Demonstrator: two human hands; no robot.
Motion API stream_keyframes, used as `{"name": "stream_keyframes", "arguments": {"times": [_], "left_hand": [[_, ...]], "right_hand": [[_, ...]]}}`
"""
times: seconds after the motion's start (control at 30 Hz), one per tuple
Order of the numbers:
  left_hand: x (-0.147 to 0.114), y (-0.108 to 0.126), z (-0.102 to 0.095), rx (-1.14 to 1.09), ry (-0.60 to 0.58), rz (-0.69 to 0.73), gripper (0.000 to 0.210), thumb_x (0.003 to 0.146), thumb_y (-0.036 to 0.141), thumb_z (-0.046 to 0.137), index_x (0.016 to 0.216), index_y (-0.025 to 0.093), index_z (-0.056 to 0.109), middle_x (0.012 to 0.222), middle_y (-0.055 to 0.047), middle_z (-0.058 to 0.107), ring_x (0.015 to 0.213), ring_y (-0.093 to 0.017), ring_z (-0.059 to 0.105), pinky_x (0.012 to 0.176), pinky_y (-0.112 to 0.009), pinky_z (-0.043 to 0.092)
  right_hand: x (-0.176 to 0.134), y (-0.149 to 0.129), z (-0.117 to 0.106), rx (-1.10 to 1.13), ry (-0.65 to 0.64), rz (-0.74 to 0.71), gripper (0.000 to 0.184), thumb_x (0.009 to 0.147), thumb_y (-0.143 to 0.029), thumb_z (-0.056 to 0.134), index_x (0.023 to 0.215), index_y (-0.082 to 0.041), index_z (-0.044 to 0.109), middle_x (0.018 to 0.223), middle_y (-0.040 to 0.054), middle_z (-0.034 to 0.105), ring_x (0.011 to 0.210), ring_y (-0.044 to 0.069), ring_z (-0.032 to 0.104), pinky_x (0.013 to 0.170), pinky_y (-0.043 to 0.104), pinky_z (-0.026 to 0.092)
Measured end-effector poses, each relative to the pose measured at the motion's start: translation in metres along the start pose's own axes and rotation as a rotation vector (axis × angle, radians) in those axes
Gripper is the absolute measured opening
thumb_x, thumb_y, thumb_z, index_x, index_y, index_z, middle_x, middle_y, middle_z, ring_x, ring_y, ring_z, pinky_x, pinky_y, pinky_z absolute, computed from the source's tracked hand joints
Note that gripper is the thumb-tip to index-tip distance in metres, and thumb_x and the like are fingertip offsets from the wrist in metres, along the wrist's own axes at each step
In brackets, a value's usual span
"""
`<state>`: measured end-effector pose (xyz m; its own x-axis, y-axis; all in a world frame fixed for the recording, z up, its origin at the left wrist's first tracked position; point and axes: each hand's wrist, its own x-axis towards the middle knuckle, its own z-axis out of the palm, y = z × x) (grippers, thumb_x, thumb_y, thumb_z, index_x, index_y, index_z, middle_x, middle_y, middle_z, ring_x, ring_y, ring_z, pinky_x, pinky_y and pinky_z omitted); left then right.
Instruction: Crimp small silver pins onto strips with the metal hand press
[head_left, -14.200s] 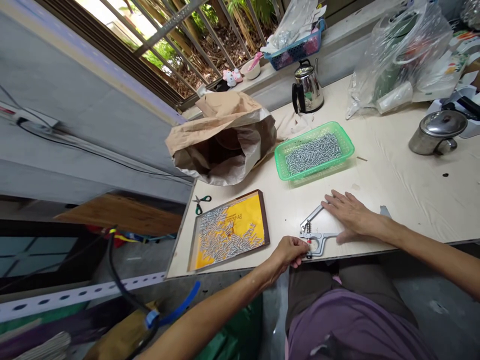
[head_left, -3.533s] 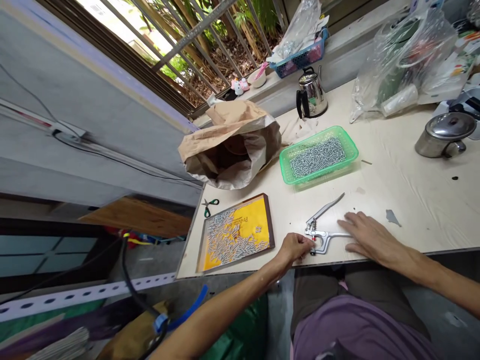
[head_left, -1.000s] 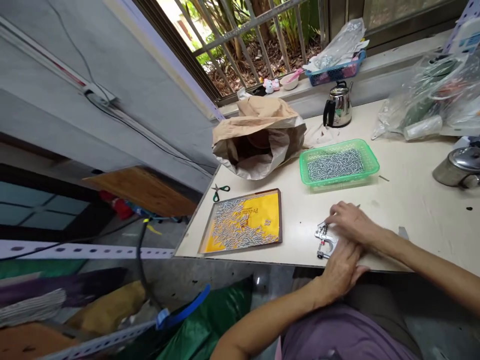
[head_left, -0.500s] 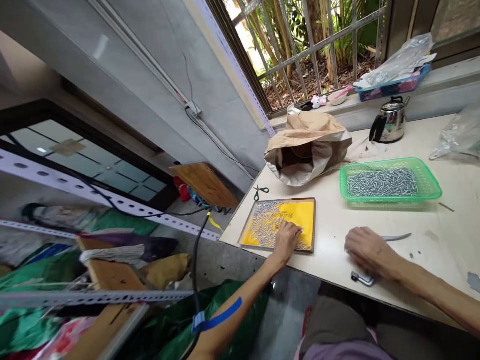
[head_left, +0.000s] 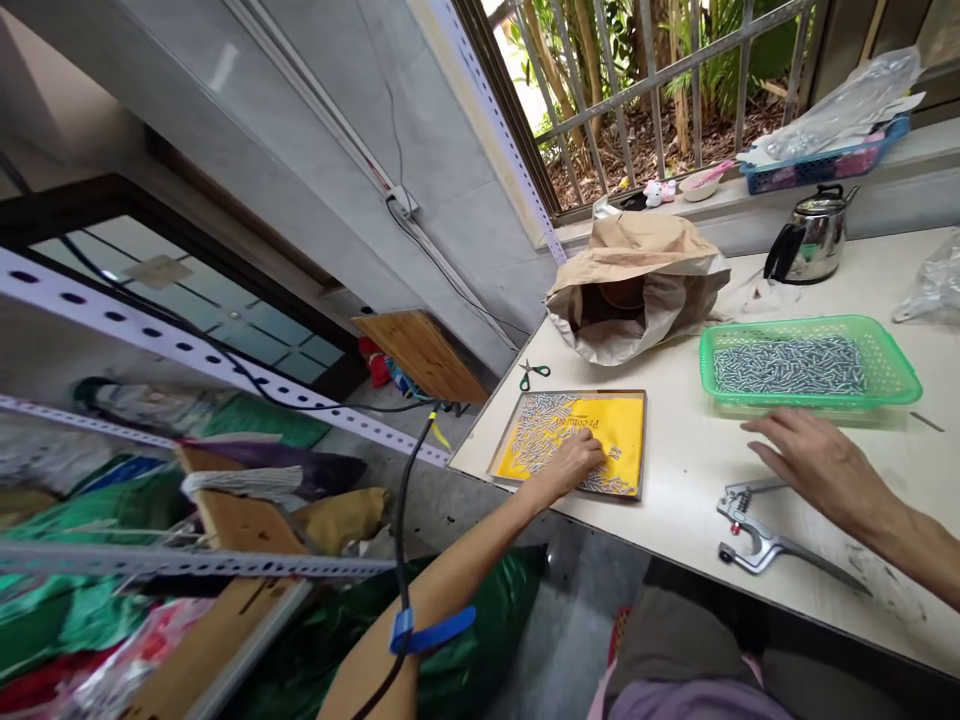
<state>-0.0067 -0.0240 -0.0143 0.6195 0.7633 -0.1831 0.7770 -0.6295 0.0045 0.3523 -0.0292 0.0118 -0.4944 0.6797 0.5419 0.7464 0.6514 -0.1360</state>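
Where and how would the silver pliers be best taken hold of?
Probably by the long lower handle of the silver pliers, the right hand coming down from the person's right: they lie flat, handles spread that way, jaws facing left. The upper handle is partly hidden behind that hand.

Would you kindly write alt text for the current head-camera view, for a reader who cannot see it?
A person's left hand is over a shallow tray of small metal pieces, the right hand open beside silver pliers on a pale table. Beyond are a green basket of similar pieces, an open brown paper bag and a shiny kettle.
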Motion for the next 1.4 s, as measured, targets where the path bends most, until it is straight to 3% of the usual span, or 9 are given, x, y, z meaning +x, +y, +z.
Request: {"name": "stream_keyframes", "arguments": {"times": [0.23, 0.37, 0.47, 0.53, 0.63, 0.77, 1.0, 1.2, 1.4], "left_hand": [[-0.001, -0.003, -0.002, 0.101, -0.083, 0.103, 0.020, 0.093, 0.016, 0.046, 0.080, 0.014, 0.061, 0.085, -0.008, 0.060, 0.086, -0.019, 0.050, 0.074, -0.030, 0.041], [0.000, 0.010, -0.002, -0.097, 0.170, -0.051, 0.019, 0.090, 0.016, 0.049, 0.077, 0.016, 0.064, 0.081, -0.008, 0.062, 0.082, -0.019, 0.053, 0.074, -0.030, 0.043], [0.008, 0.050, -0.003, -0.462, 0.329, -0.209, 0.014, 0.086, 0.022, 0.055, 0.082, 0.017, 0.067, 0.080, -0.006, 0.066, 0.080, -0.018, 0.056, 0.074, -0.029, 0.044], [0.017, 0.085, -0.004, -0.780, 0.250, -0.316, 0.015, 0.082, 0.027, 0.058, 0.080, 0.016, 0.069, 0.077, -0.005, 0.067, 0.072, -0.015, 0.057, 0.067, -0.026, 0.045], [0.033, 0.132, -0.003, -1.157, -0.008, -0.485, 0.022, 0.075, 0.033, 0.063, 0.079, 0.012, 0.070, 0.068, -0.002, 0.064, 0.057, -0.011, 0.052, 0.053, -0.021, 0.039], [0.051, 0.163, 0.002, -1.348, -0.158, -0.664, 0.027, 0.067, 0.036, 0.068, 0.072, 0.009, 0.068, 0.053, 0.003, 0.053, 0.045, -0.005, 0.036, 0.045, -0.019, 0.026], [0.058, 0.170, 0.005, -1.317, -0.243, -0.687, 0.034, 0.063, 0.042, 0.068, 0.069, 0.008, 0.068, 0.045, 0.007, 0.042, 0.046, -0.005, 0.030, 0.045, -0.020, 0.022], [0.061, 0.167, 0.011, -1.190, -0.271, -0.650, 0.031, 0.065, 0.039, 0.066, 0.067, 0.009, 0.067, 0.046, 0.007, 0.042, 0.044, -0.005, 0.029, 0.045, -0.020, 0.020], [0.065, 0.160, 0.009, -1.165, -0.409, -0.617, 0.027, 0.067, 0.038, 0.065, 0.061, 0.012, 0.062, 0.042, 0.008, 0.041, 0.038, -0.005, 0.031, 0.040, -0.021, 0.021]], "right_hand": [[-0.048, -0.015, -0.009, 0.141, -0.127, 0.118, 0.032, 0.096, -0.033, 0.032, 0.094, -0.022, 0.063, 0.086, 0.0074, 0.064, 0.079, 0.021, 0.061, 0.069, 0.035, 0.048], [-0.079, -0.023, -0.016, 0.240, -0.304, 0.197, 0.027, 0.094, -0.032, 0.037, 0.094, -0.023, 0.062, 0.084, 0.0071, 0.062, 0.080, 0.021, 0.061, 0.068, 0.034, 0.049], [-0.098, -0.030, -0.016, 0.271, -0.410, 0.237, 0.022, 0.092, -0.027, 0.040, 0.092, -0.022, 0.061, 0.080, 0.0054, 0.059, 0.074, 0.019, 0.059, 0.063, 0.031, 0.048], [-0.106, -0.034, -0.015, 0.271, -0.441, 0.278, 0.021, 0.092, -0.022, 0.038, 0.090, -0.022, 0.060, 0.080, 0.0049, 0.058, 0.072, 0.018, 0.058, 0.060, 0.028, 0.046], [-0.109, -0.038, -0.013, 0.250, -0.438, 0.327, 0.025, 0.092, -0.016, 0.034, 0.081, -0.021, 0.056, 0.078, 0.0043, 0.056, 0.068, 0.016, 0.055, 0.057, 0.027, 0.043], [-0.109, -0.042, -0.013, 0.221, -0.440, 0.346, 0.025, 0.088, -0.009, 0.033, 0.075, -0.021, 0.051, 0.077, 0.0045, 0.055, 0.065, 0.016, 0.052, 0.057, 0.027, 0.041], [-0.111, -0.050, -0.026, 0.221, -0.367, 0.367, 0.025, 0.081, -0.005, 0.035, 0.084, -0.023, 0.053, 0.088, 0.0061, 0.059, 0.077, 0.019, 0.053, 0.067, 0.029, 0.044], [-0.118, -0.047, -0.009, 0.249, -0.415, 0.384, 0.026, 0.083, -0.004, 0.032, 0.082, -0.020, 0.053, 0.084, 0.0062, 0.055, 0.072, 0.018, 0.050, 0.063, 0.030, 0.040], [-0.114, -0.047, -0.009, 0.211, -0.411, 0.363, 0.023, 0.080, -0.004, 0.038, 0.082, -0.021, 0.053, 0.084, 0.0051, 0.055, 0.070, 0.018, 0.049, 0.063, 0.029, 0.038]]}}
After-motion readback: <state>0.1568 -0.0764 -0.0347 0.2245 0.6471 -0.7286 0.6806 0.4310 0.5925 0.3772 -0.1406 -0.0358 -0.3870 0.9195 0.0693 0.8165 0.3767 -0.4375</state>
